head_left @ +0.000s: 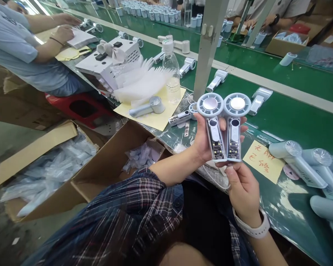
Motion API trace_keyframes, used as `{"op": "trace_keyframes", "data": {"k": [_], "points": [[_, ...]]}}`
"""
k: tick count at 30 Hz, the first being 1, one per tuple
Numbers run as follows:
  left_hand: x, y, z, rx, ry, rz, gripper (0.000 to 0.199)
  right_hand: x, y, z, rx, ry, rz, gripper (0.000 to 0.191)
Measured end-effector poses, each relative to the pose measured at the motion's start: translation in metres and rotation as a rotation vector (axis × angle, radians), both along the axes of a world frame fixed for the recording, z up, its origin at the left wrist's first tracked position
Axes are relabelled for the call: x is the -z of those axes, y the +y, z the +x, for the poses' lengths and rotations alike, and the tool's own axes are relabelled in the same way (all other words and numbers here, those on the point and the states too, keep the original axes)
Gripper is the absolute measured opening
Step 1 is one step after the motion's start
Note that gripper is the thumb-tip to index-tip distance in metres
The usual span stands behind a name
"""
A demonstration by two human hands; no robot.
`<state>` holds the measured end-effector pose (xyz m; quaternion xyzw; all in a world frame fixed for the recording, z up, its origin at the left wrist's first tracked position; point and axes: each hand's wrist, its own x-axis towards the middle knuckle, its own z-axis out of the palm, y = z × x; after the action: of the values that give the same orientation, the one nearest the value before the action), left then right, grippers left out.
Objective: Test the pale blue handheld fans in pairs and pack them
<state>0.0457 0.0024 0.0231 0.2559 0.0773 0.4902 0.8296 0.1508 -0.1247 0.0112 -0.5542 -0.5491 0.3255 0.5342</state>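
Observation:
Two pale blue handheld fans (210,103) are held side by side, upright, with their round heads up. Clear fronts on their handles show circuit boards inside. My left hand (202,142) is wrapped round both handles from behind, fingertips showing at the far side. Closed at the bottom ends of the handles, my right hand (244,188) has its thumb and fingers against the right fan (234,138). A thin white cable (220,183) loops close to those fingertips; whether they also pinch it I cannot tell. Another fan (180,118) lies on the bench just left of my left hand.
Several fans (308,166) lie at right beside a yellow note (263,161). A metal post (208,48) stands ahead, near a bottle (171,74) and white sheets (144,83). More fans lie on the green belt (294,81). Cartons (100,173) hold bagged parts. A co-worker (13,40) sits left.

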Motion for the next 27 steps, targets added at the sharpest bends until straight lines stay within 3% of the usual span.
{"op": "trace_keyframes", "data": {"k": [3,9,14,22,24,27], "points": [[0.000,0.000,-0.004,-0.015,-0.053,0.067,0.085,-0.001,0.002,-0.002,0.053,0.072,-0.019,0.032],[0.005,0.003,-0.008,-0.087,0.054,0.136,0.088,-0.007,0.000,0.006,0.061,0.053,-0.126,0.033],[0.003,0.004,-0.010,-0.090,0.004,0.117,0.085,-0.007,0.000,0.007,-0.032,0.049,-0.175,0.041],[0.006,-0.010,-0.001,-0.183,0.179,0.145,0.095,0.010,-0.001,-0.018,0.144,0.372,-0.152,0.041],[0.007,-0.010,0.000,-0.162,0.162,0.148,0.094,0.008,-0.001,-0.015,0.155,0.269,-0.148,0.041],[0.009,-0.005,0.001,-0.144,0.117,0.133,0.091,0.000,-0.001,0.002,0.067,0.059,-0.093,0.039]]}}
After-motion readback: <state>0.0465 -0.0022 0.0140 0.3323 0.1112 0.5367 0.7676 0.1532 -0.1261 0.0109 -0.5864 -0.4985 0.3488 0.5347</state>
